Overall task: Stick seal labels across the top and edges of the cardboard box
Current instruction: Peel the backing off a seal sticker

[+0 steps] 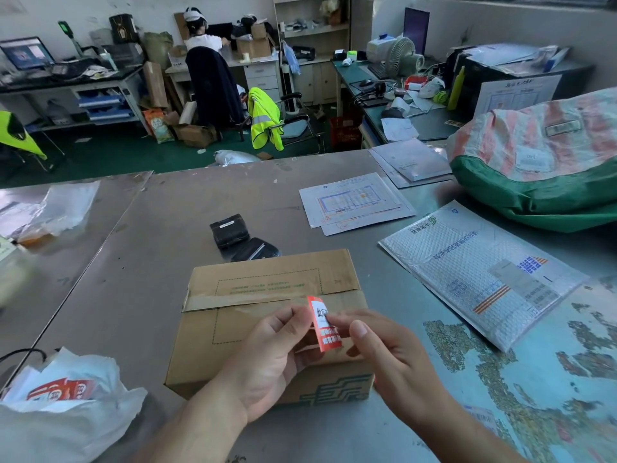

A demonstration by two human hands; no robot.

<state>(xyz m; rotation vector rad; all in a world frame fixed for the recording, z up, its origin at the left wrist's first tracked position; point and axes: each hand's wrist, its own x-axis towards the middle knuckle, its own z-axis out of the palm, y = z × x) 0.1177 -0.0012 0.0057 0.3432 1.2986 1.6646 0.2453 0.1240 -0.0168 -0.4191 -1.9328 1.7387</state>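
Label (323, 324) above box (267, 315) on table (150, 262)

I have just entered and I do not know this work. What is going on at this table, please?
A person is working on a closed cardboard box on the grey table. The left hand and the right hand both pinch a red and white seal label over the box top. The label is not yet stuck on. The top seam of the box carries brown tape. A white bag holding red printed sheets lies at the near left.
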